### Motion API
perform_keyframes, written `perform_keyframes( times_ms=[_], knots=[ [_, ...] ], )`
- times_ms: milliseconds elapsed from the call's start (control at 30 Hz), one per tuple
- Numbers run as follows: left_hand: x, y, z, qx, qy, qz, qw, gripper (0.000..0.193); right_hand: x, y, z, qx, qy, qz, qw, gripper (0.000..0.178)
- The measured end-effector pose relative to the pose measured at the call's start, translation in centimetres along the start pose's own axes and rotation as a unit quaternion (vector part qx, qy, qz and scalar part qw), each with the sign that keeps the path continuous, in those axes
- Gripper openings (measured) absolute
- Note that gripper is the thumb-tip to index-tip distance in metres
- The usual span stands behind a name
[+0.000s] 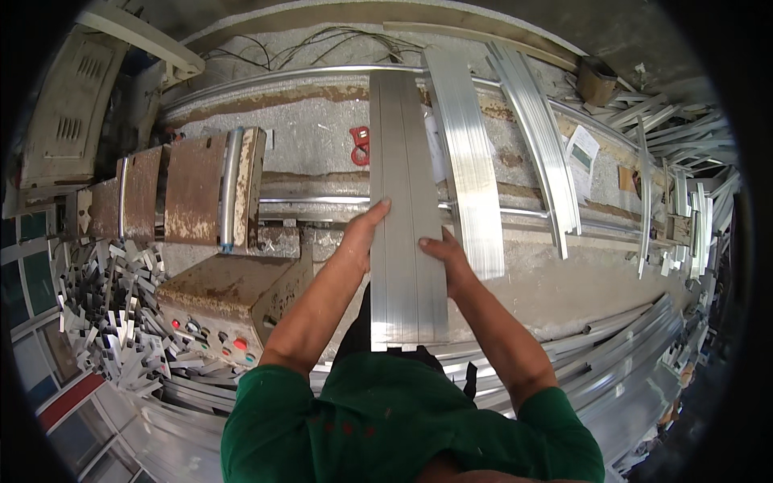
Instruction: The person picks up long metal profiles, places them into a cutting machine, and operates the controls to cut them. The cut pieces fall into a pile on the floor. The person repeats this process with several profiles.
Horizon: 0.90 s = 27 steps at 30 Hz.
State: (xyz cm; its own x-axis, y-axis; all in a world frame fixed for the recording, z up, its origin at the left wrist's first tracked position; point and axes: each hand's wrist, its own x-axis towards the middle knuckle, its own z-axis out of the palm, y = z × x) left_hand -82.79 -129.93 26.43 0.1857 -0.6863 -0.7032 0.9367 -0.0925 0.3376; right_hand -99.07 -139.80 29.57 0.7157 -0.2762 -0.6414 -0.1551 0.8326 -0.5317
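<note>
A long flat grey aluminium profile [400, 161] with lengthwise grooves lies between my two hands, its near end close to my body. My left hand [370, 229] grips its left edge, the thumb resting on top. On the opposite edge my right hand [445, 256] holds it likewise, thumb over the face and fingers at the side. The far end of the profile reaches over the rear metal rail [314, 75]. Just to the right, a shinier wide aluminium profile [467, 145] lies across the rails, and past it a narrower ribbed one [539, 153].
A rusty machine head [193, 189] stands at left, above a control box [233, 294] with coloured buttons. A red tool [360, 146] lies beside the held profile. Cut offcuts [113, 298] pile at left; long profiles [596, 362] lie low at right, with more scrap [684, 133] beyond.
</note>
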Motion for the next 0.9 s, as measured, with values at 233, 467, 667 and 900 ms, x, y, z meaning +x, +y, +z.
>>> perform_keyframes(
  times_ms=[233,467,667,900],
  knots=[
    [-6.8,2.6,7.2,0.041,-0.055,0.070,0.995,0.050,-5.1,-4.4,2.9,-0.064,0.001,-0.121,0.991,0.066],
    [-17.3,-0.6,9.6,0.082,-0.108,0.146,0.980,0.052,-15.8,-3.3,6.2,-0.024,-0.034,-0.096,0.995,0.042],
    [-26.5,-5.7,6.1,0.050,-0.102,0.156,0.981,0.052,-24.2,2.8,9.2,-0.060,-0.069,-0.100,0.991,0.042],
    [-35.1,-13.9,-0.1,0.082,-0.117,0.278,0.950,0.061,-30.2,12.2,9.1,-0.178,-0.098,-0.231,0.951,0.085]
  ],
)
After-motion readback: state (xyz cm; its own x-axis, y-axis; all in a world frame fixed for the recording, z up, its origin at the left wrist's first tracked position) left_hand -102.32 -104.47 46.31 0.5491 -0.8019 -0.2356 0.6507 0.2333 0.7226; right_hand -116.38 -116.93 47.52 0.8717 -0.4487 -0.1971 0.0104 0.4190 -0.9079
